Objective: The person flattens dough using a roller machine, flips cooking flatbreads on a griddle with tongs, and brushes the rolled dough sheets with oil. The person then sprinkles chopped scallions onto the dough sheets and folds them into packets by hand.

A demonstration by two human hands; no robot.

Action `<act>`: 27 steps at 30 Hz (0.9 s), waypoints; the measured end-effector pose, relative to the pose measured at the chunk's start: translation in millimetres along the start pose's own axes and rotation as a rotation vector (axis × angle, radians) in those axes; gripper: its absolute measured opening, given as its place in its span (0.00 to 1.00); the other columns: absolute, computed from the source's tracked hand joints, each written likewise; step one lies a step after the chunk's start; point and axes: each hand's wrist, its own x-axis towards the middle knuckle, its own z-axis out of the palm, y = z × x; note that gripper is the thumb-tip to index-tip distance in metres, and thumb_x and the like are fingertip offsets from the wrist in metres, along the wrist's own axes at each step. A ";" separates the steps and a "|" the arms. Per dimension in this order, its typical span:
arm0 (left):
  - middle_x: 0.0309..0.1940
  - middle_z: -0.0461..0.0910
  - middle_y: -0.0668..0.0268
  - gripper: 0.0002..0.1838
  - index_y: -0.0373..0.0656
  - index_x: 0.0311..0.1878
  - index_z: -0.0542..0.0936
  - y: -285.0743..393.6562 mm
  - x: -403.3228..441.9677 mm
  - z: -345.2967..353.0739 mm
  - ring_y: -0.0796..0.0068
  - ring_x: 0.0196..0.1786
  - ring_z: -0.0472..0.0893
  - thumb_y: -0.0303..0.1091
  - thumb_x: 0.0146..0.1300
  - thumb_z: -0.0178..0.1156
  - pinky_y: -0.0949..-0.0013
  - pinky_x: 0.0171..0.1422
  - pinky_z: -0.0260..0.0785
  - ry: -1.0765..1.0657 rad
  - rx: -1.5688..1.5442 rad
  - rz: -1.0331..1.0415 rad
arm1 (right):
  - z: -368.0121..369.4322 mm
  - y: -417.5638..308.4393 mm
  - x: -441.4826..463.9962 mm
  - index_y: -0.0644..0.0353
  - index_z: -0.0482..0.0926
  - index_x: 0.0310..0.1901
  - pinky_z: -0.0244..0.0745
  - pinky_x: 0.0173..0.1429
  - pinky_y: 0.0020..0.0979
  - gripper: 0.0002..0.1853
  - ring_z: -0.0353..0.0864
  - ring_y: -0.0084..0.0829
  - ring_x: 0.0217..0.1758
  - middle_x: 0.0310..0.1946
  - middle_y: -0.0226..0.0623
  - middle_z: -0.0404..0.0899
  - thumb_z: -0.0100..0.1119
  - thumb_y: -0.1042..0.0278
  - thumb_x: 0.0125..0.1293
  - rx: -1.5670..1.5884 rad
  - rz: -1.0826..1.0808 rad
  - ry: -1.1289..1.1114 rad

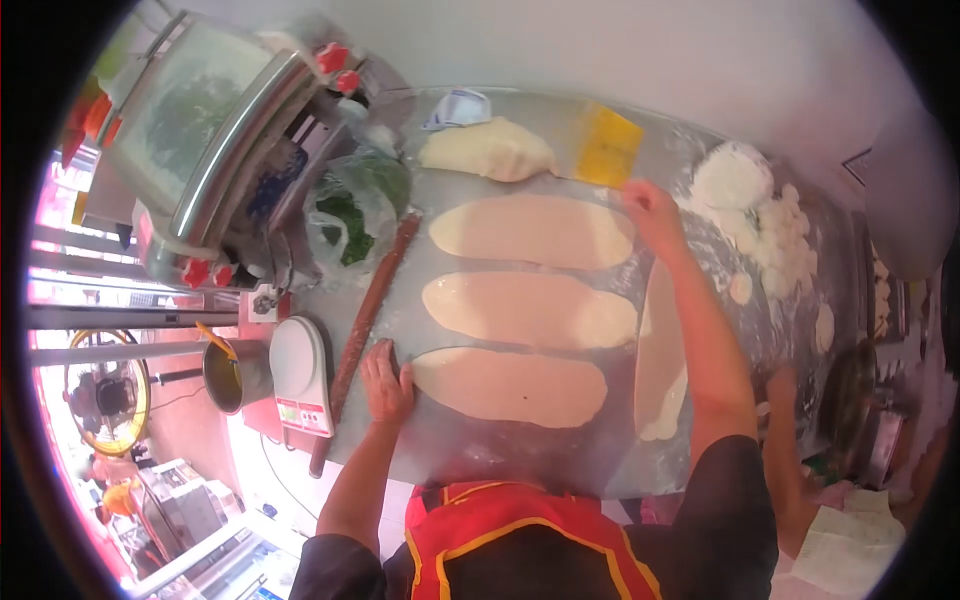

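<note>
Blind spots around my scale [298, 362]
I can't read its panel. Above it, a cloudy bag [322, 185] blurs the greens [350, 235]. Far right of it, the right forearm [717, 345] hides part of a dough sheet [656, 345], and the right hand's [650, 212] grip is too small to tell.

Upper pale dough sheet [532, 232]: lay flat crosswise, a long oval.
Middle pale dough sheet [530, 311]: lay just beside it, similarly elongated.
Lower pale dough sheet [510, 387]: bore one dark speck.
Right pale dough sheet [658, 365]: lay lengthwise, partly hidden.
</note>
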 end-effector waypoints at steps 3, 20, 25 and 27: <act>0.58 0.67 0.49 0.28 0.35 0.60 0.66 3.5 1.3 -3.1 0.47 0.61 0.65 0.33 0.56 0.57 0.51 0.68 0.53 -0.030 -0.011 -0.034 | 53.8 -64.4 43.9 0.58 0.80 0.44 0.74 0.47 0.33 0.12 0.81 0.38 0.41 0.36 0.45 0.81 0.53 0.71 0.60 0.082 -0.136 -0.052; 0.59 0.67 0.54 0.32 0.38 0.60 0.67 -5.7 2.4 -0.7 0.50 0.61 0.66 0.42 0.54 0.60 0.50 0.67 0.55 -0.085 0.016 -0.090 | 250.6 -144.2 202.0 0.62 0.81 0.34 0.78 0.48 0.39 0.07 0.83 0.44 0.42 0.34 0.47 0.82 0.53 0.74 0.57 -0.503 -0.154 -0.113; 0.59 0.68 0.54 0.31 0.38 0.60 0.67 -4.0 3.7 -1.5 0.50 0.61 0.66 0.42 0.53 0.60 0.50 0.66 0.55 -0.078 0.016 -0.080 | 249.4 -127.2 195.7 0.61 0.81 0.32 0.77 0.44 0.40 0.06 0.83 0.45 0.40 0.33 0.49 0.82 0.55 0.76 0.54 -0.363 -0.285 0.095; 0.59 0.68 0.54 0.31 0.37 0.60 0.67 -2.9 4.3 -1.5 0.50 0.60 0.66 0.41 0.53 0.60 0.50 0.66 0.55 -0.071 0.018 -0.074 | 246.6 -129.3 200.6 0.65 0.81 0.34 0.77 0.42 0.37 0.07 0.83 0.42 0.38 0.32 0.48 0.82 0.57 0.74 0.53 -0.358 -0.264 0.072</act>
